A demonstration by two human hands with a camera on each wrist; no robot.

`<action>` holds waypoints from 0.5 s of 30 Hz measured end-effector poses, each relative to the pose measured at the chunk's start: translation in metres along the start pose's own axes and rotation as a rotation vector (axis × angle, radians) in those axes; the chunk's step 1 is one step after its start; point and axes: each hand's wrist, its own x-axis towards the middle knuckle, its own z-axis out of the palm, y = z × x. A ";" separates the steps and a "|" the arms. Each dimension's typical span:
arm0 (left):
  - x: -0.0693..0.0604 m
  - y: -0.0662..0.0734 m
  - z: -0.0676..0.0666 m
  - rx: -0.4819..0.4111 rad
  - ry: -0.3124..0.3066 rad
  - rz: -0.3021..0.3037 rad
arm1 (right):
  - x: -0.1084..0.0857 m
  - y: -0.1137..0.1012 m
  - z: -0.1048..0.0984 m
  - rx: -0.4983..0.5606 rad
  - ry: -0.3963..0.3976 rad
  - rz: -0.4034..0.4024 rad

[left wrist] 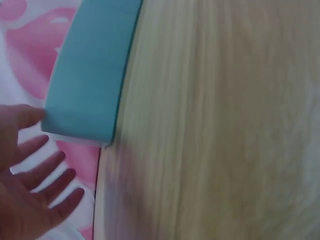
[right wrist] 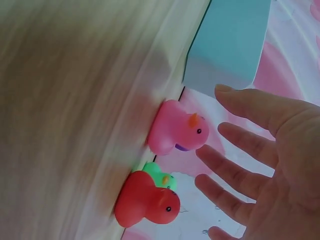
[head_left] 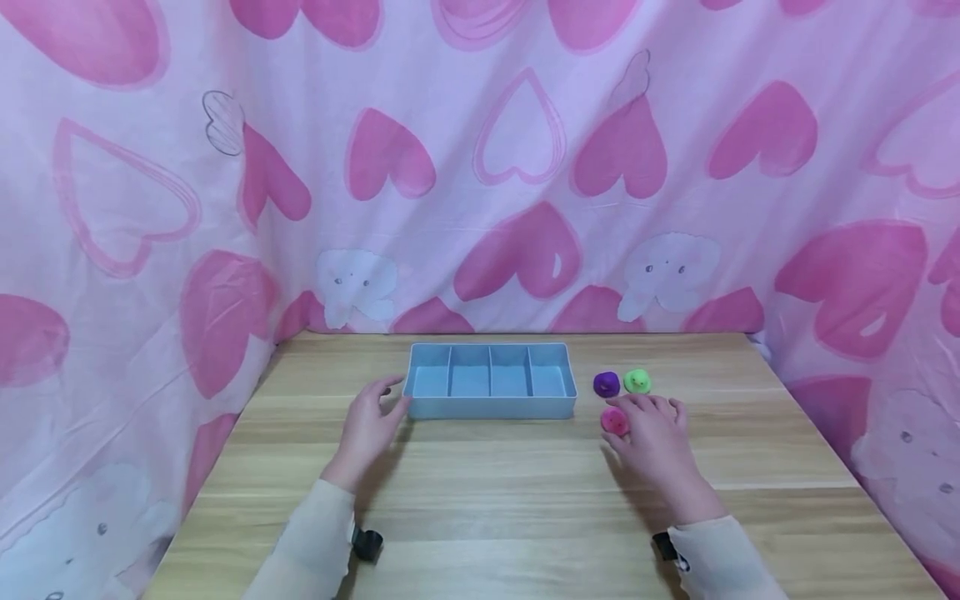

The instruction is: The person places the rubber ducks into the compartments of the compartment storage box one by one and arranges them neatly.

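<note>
A light blue box [head_left: 491, 408] with several side-by-side compartments stands on the table. At its left end is my left hand [head_left: 371, 429], fingers spread; in the left wrist view the thumb [left wrist: 31, 115] meets or nearly meets the box's corner. My right hand [head_left: 654, 437] hovers around a pink toy duck [head_left: 614, 421], fingers apart and not gripping it. Behind that duck sit a purple duck [head_left: 606, 384] and a green duck [head_left: 637, 381]. The right wrist view also shows a red duck [right wrist: 145, 200], which the right hand hides from the head view.
The wooden table [head_left: 495, 508] ends at a pink heart-print curtain [head_left: 517, 167] along the back and both sides. A black strap device [head_left: 367, 545] sits on the left wrist, another [head_left: 664, 547] on the right.
</note>
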 end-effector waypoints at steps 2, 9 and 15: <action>0.004 -0.002 0.000 -0.021 -0.012 0.029 | 0.000 0.001 0.000 -0.001 -0.002 0.008; 0.009 -0.004 -0.001 -0.071 -0.101 0.098 | 0.001 0.006 0.002 0.002 0.004 0.033; 0.011 -0.010 -0.004 -0.071 -0.105 0.163 | 0.003 0.009 0.003 0.003 0.013 0.034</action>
